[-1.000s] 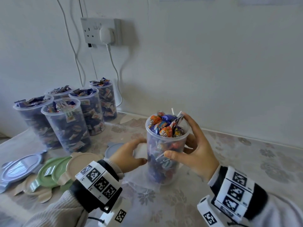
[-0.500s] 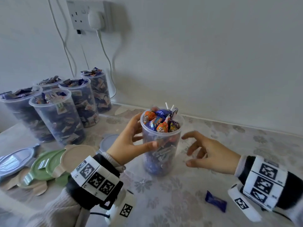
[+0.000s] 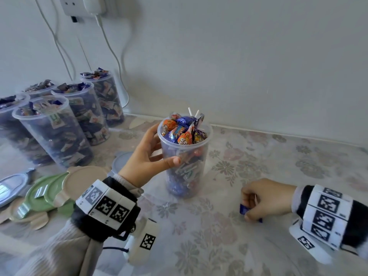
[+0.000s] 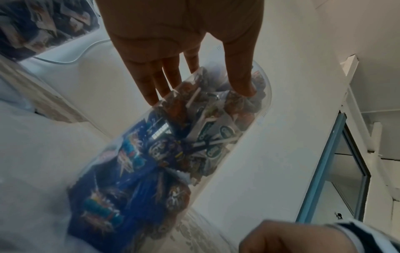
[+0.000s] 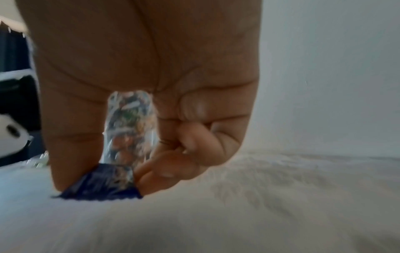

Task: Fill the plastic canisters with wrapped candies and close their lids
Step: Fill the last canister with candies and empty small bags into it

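Right hand [image 3: 264, 198] has dropped away from the canister since half a second ago and is now down on the floral tablecloth [image 3: 278, 156], thumb and fingers pinched on a stray blue-wrapped candy [image 5: 101, 184] that was lying loose there. Looks like one last piece being picked up before this container gets closed, though it's already heaped, so fitting a lid on could be fiddly.

Left hand [image 3: 147, 156] is wrapped around the upper part of the clear plastic canister [image 3: 185, 172], thumb across the front, fingers round the back, keeping it upright on the table. It's stuffed with wrapped lollipops [image 3: 183, 130] in orange, blue and purple, mounded over the rim with two white sticks poking up. No lid on it yet.

Back left by the wall, five more canisters [image 3: 57, 132] stand in a cluster, all full of dark blue wrapped candies, all lidless too. The lids [image 3: 47, 190], green, beige and grey-blue, lie in a loose overlapping pile in front of them.
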### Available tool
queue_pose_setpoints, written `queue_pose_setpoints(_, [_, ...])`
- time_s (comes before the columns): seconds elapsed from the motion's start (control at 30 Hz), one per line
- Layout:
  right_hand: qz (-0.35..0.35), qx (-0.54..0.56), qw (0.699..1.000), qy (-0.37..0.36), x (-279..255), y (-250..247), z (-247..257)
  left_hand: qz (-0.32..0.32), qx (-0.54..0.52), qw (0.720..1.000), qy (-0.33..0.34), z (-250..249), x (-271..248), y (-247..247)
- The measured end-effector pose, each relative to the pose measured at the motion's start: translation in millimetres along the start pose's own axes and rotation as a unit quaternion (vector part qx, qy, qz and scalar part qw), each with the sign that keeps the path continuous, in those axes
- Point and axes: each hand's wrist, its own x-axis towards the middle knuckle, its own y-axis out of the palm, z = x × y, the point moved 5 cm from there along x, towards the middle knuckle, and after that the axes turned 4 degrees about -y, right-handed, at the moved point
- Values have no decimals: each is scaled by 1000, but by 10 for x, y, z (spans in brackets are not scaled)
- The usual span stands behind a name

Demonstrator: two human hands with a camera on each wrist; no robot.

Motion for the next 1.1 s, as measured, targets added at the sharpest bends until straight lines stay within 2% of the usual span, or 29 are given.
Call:
queue_pose_setpoints(0.1, [-58,-15,997,-46,-36,-363,243,0,-2,1000,-2,17,-7,2])
queue_pose_setpoints(0.17, [-144,28,984,-104,-107,-694,484,-1,-4,1000,-3,22,-1,2])
queue_pose_setpoints(0.2, [-197,72,967,-142,-169,-860,619,-1,-5,1000,-3,24,2,2])
queue_pose_setpoints(0.27, [-298,157,915,-221,-301,-1147,867,0,-5,1000,-5,25,5,-1])
queue_pose_setpoints(0.33, [-363,190,868,-280,-371,-1322,1046,1,-7,1000,-6,25,5,-7])
queue_pose_setpoints(0.4, [-391,160,855,-301,-336,-1390,1150,0,-7,1000,-6,22,3,-10])
queue_pose_setpoints(0.57, [-372,49,884,-279,-169,-1347,1134,0,-2,1000,-3,22,-7,-14])
queue_pose_setpoints(0.7, [-385,63,876,-283,-202,-1315,1009,5,10,1000,-8,14,6,-28])
queue_pose_setpoints(0.83, [-404,200,849,-276,-141,-1160,860,14,32,999,-14,-23,20,-56])
queue_pose_setpoints(0.97, [-315,336,842,-280,107,-767,843,12,39,999,-4,-45,-3,-28])
queue_pose_setpoints(1.1, [-256,475,780,-317,286,-468,938,-5,52,998,22,-67,-16,17])
